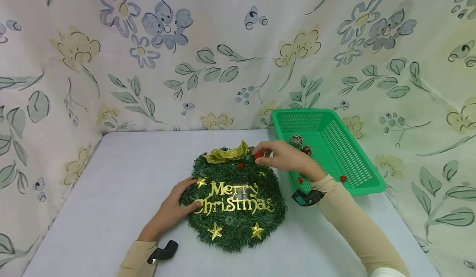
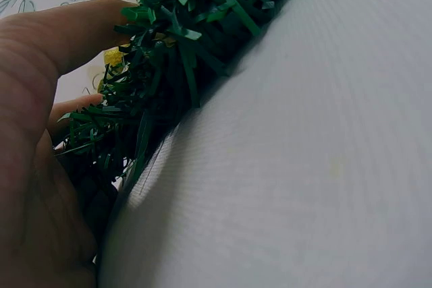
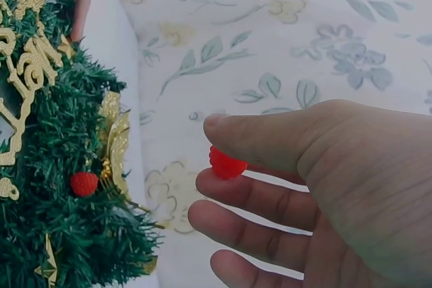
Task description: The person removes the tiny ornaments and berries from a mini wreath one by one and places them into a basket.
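Note:
A green tinsel wreath point(image 1: 238, 227) with gold "Merry Christmas" lettering point(image 1: 234, 204), gold stars and a gold ribbon bow point(image 1: 224, 155) lies on the table. My left hand point(image 1: 171, 204) grips its left edge, thumb over the front near the lettering; the left wrist view shows the thumb and a finger around the tinsel point(image 2: 182, 45). Over the wreath's upper right, my right hand point(image 1: 280, 155) pinches a red raspberry-like berry point(image 3: 227, 164) between thumb and fingers. Another red berry point(image 3: 84, 184) sits in the tinsel beside the bow, below the held one in the head view.
A green plastic basket point(image 1: 353, 153) stands at the back right, under the right forearm. Inside lie pine cones point(image 1: 296, 140) and red berries point(image 1: 343, 178). A floral curtain point(image 1: 223, 87) hangs behind the white table point(image 1: 111, 178).

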`<state>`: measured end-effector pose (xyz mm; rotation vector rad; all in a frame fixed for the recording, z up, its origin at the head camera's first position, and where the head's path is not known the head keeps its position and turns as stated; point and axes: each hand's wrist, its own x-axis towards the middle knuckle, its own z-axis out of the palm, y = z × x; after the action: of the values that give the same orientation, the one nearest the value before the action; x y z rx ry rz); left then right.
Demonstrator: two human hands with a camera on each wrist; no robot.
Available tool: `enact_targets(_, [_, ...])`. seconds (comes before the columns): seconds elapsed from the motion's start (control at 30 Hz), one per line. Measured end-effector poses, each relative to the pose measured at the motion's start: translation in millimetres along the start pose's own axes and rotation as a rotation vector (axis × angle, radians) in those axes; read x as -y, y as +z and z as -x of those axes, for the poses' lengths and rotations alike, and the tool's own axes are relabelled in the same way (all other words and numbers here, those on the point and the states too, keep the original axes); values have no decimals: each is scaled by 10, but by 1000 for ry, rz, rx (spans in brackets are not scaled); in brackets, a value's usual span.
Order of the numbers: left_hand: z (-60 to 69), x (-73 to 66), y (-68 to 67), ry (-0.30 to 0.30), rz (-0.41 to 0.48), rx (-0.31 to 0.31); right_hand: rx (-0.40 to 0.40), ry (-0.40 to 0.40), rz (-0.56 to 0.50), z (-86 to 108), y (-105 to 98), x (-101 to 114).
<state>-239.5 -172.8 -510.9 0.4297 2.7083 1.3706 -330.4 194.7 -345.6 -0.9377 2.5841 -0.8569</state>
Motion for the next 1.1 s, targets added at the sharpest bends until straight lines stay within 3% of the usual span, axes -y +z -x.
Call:
enact_targets(0.7, [8,-27,-4,0,-3,-6,-68,32,78,114,-109,-37])
enact_targets(1.1, [9,-24,-2,-7,6,5,-94,77,61,167,-193,-82])
